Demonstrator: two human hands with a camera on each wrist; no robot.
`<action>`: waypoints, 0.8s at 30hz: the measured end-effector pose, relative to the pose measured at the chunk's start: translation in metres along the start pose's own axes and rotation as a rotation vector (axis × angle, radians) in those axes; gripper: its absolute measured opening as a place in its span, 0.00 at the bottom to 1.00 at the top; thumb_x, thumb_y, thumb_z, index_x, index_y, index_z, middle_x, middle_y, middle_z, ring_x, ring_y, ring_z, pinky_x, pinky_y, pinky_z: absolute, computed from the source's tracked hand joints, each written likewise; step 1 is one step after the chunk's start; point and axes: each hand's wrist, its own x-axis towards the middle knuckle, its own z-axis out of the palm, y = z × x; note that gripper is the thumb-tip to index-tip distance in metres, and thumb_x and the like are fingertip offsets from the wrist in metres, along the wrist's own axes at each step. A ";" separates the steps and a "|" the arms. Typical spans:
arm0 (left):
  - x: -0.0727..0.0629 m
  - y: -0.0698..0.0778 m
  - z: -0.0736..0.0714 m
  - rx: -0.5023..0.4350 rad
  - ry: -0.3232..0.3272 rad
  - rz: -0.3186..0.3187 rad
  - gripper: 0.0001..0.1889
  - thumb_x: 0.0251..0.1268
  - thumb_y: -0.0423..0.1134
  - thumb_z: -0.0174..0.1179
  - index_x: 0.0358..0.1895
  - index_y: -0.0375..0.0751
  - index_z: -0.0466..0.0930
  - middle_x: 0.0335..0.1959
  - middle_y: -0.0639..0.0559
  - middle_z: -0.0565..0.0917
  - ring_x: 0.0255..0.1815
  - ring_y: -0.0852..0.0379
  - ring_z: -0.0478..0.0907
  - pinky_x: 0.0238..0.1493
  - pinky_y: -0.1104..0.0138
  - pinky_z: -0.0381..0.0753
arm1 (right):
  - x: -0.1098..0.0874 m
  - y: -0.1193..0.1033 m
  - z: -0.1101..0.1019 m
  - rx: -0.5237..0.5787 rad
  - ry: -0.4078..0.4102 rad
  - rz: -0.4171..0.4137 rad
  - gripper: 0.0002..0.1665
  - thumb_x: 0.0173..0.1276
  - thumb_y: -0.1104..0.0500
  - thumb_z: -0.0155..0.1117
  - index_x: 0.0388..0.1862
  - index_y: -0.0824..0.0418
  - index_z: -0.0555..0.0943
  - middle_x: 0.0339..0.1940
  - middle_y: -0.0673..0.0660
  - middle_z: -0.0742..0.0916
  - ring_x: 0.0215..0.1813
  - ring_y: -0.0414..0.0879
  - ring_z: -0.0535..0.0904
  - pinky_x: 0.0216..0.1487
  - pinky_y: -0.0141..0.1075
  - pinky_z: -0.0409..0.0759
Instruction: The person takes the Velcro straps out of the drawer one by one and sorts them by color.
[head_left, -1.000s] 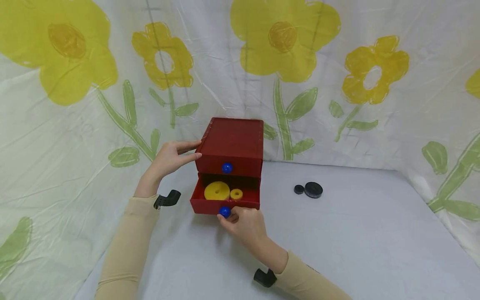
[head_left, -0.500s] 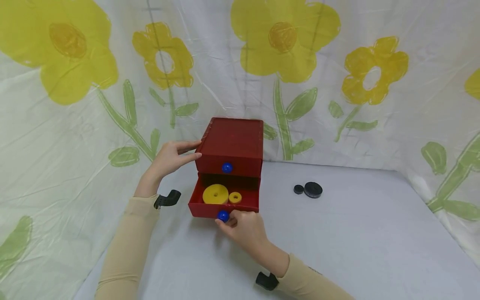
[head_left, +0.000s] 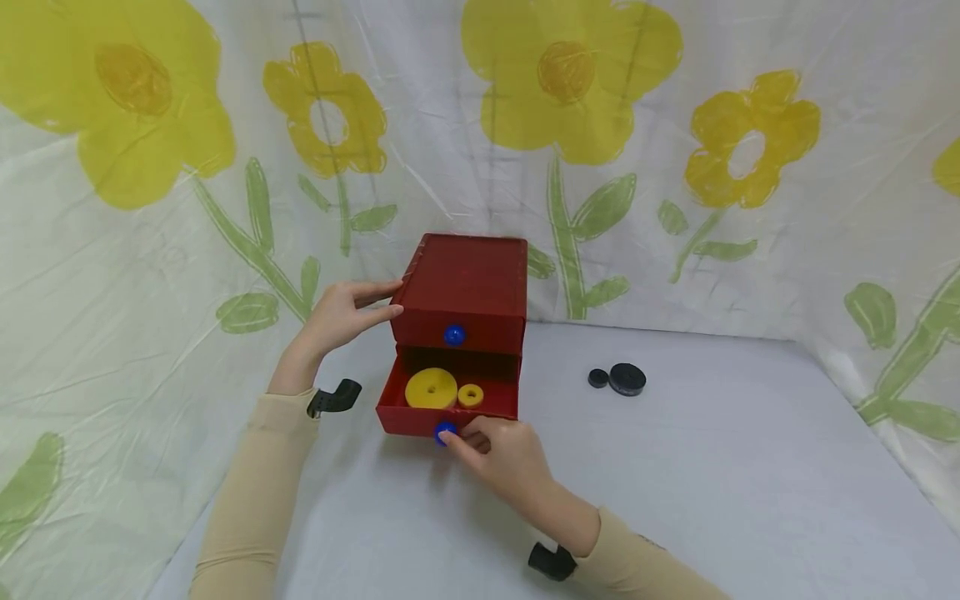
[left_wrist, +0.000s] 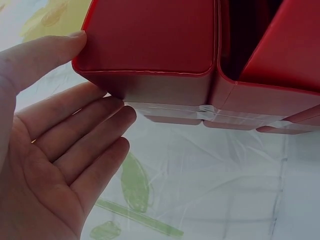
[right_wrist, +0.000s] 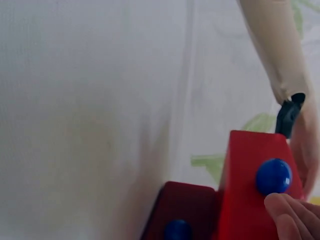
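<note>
A red two-drawer box (head_left: 465,271) stands on the table, its lower drawer (head_left: 405,421) pulled out. Inside that drawer lie a large yellow disc (head_left: 431,389) and a small yellow ring (head_left: 470,395). My left hand (head_left: 337,317) steadies the box's left side, fingers extended; in the left wrist view the thumb (left_wrist: 75,42) meets its edge. My right hand (head_left: 517,458) is at the lower drawer's blue knob (head_left: 442,431), fingers bent. In the right wrist view its fingertips (right_wrist: 277,202) overlap the knob's edge and are not wrapped round it.
The upper drawer is closed, with its own blue knob (head_left: 454,335). To the right lie a small black disc (head_left: 597,378) and a larger black disc (head_left: 627,379) side by side. A flower-printed curtain (head_left: 450,192) hangs behind the white table (head_left: 712,467).
The lower drawer came out a little further, then stopped, carrying the yellow pieces forward. My right hand has since shifted right, loosening from the knob. The left hand stays put.
</note>
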 end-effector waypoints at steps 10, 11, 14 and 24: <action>-0.001 0.002 -0.001 -0.018 0.001 -0.026 0.29 0.58 0.55 0.64 0.62 0.49 0.76 0.61 0.47 0.78 0.63 0.46 0.73 0.58 0.50 0.76 | 0.016 0.006 -0.030 0.152 0.065 0.037 0.09 0.55 0.52 0.74 0.25 0.55 0.84 0.21 0.47 0.86 0.21 0.29 0.78 0.26 0.18 0.76; -0.001 0.002 -0.001 -0.020 0.001 -0.027 0.29 0.58 0.55 0.64 0.62 0.49 0.76 0.60 0.48 0.78 0.63 0.46 0.74 0.58 0.50 0.76 | 0.018 0.006 -0.032 0.163 0.060 0.049 0.09 0.56 0.52 0.74 0.25 0.55 0.84 0.21 0.47 0.86 0.21 0.29 0.78 0.26 0.19 0.76; 0.000 0.001 -0.001 -0.025 0.005 -0.029 0.29 0.58 0.55 0.64 0.62 0.50 0.76 0.60 0.48 0.79 0.63 0.47 0.74 0.58 0.50 0.76 | 0.026 0.009 -0.038 0.204 0.035 0.088 0.08 0.56 0.53 0.73 0.27 0.55 0.84 0.22 0.47 0.87 0.22 0.29 0.78 0.26 0.21 0.78; 0.000 0.000 0.001 -0.017 0.004 -0.018 0.29 0.58 0.56 0.63 0.62 0.50 0.76 0.60 0.48 0.78 0.63 0.47 0.74 0.58 0.50 0.76 | 0.052 0.026 -0.039 0.282 -0.127 0.188 0.12 0.57 0.55 0.72 0.39 0.56 0.84 0.34 0.50 0.89 0.33 0.38 0.85 0.36 0.26 0.82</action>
